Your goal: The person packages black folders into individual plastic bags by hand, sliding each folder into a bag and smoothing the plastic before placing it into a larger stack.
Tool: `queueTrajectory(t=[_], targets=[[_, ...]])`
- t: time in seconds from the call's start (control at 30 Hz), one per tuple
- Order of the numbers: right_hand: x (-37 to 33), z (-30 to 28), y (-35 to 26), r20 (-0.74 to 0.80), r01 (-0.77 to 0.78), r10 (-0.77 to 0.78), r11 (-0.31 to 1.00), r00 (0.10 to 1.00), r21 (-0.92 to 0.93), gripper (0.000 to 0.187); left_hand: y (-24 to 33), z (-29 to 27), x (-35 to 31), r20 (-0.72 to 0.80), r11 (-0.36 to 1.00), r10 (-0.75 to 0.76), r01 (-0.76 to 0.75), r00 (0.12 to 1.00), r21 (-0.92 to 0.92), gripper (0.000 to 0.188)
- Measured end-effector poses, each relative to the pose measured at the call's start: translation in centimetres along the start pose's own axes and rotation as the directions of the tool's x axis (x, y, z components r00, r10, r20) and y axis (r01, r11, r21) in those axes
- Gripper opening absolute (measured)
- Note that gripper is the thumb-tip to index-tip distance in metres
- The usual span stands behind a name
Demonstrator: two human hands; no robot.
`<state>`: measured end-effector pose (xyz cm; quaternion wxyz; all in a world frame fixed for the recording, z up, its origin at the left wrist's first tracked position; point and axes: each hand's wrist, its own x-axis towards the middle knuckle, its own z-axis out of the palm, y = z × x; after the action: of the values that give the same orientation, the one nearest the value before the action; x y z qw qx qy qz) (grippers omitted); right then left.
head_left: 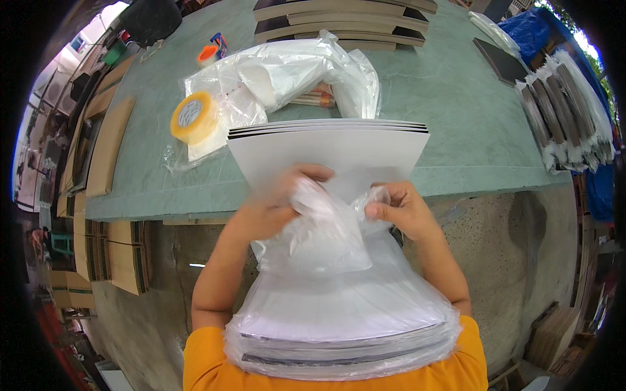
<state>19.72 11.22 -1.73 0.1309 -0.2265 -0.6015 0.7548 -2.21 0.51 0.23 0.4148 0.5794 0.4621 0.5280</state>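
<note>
Several white boards with dark edges are stacked together, their far ends resting over the table's near edge. A clear plastic bag is around the near part of the stack, which reaches back to my chest. My left hand, slightly smeared by motion, is closed on a bunched part of the bag's mouth above the boards. Opposite it, my right hand pinches another fold of the plastic between thumb and fingers.
On the green table lie a yellow tape roll, loose plastic bags and an orange-and-blue tape dispenser. Stacked dark boards stand at the back. Plastic-wrapped packs sit at the right edge, cardboard at the left.
</note>
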Motion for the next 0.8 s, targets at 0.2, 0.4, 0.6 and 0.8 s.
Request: queueTrajectory(t=[0.2, 0.4, 0.6, 0.8], targets=[[-0.7, -0.6, 0.1, -0.060, 0.263, -0.301, 0.900, 0.952, -0.347, 0.005, -0.2, -3.9, -1.2, 0.055, 0.691, 0.017, 0.028, 0.998, -0.722, 0.040], [0.7, 2.0, -0.7, -0.360, 0.432, -0.524, 0.847, 0.772, -0.309, 0.013, -5.0, 4.4, -0.2, 0.206, 0.983, -0.071, 0.034, 0.976, 0.178, 0.034], [-1.7, 1.9, 1.8, -0.471, 0.274, -0.235, 0.962, 0.850, 0.015, 0.029, -1.0, 4.3, 1.3, 0.073, 0.864, -0.448, 0.410, 0.891, 0.292, 0.025], [-3.4, 0.2, 2.4, 0.324, -0.120, 0.263, 0.908, 0.909, -0.401, 0.030, 0.2, 2.6, 1.6, -0.186, 0.933, -0.250, 0.288, 0.950, 0.216, 0.020]])
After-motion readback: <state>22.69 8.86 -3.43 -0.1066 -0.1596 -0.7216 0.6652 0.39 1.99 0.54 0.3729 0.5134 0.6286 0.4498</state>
